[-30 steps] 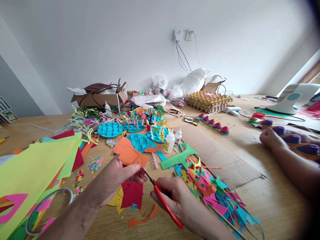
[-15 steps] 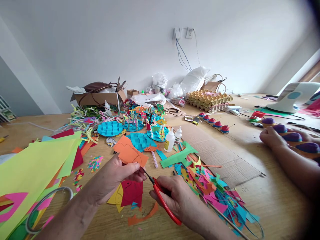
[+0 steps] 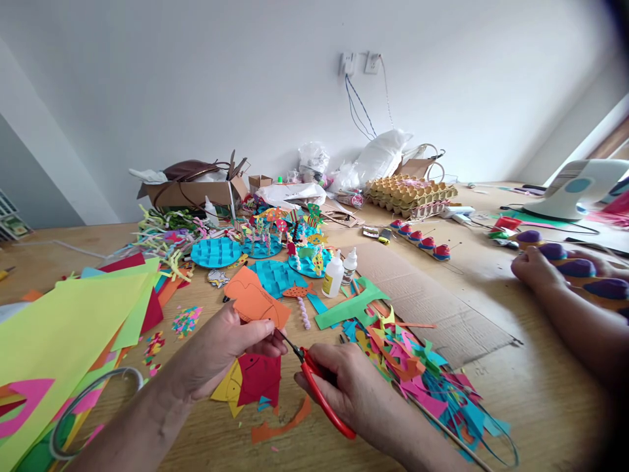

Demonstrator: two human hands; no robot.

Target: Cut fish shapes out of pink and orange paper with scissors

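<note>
My left hand [image 3: 240, 341] pinches a piece of orange paper [image 3: 258, 296] with dark drawn outlines on it. Red-handled scissors [image 3: 319, 393] are gripped in my right hand [image 3: 346, 383]. Their blades run up to the lower edge of the orange paper near my left fingertips, partly hidden there. Below my left hand lie a dark red piece of paper [image 3: 260, 383] and a yellow piece [image 3: 228, 387], both with drawn lines. A curved orange offcut [image 3: 282, 423] rests on the table in front of them.
Coloured sheets [image 3: 63, 328] and a tape roll [image 3: 56, 419] lie left; paper scraps [image 3: 407, 367] and cardboard [image 3: 432, 308] right. Glue bottles [image 3: 333, 275] stand beside blue discs [image 3: 216, 252]. At far right, another person's hand [image 3: 538, 269] holds a purple-painted egg-carton strip [image 3: 580, 267].
My hands, the orange paper and the scissors stay almost exactly in place. The other person's hand at the right has shifted very slightly.
</note>
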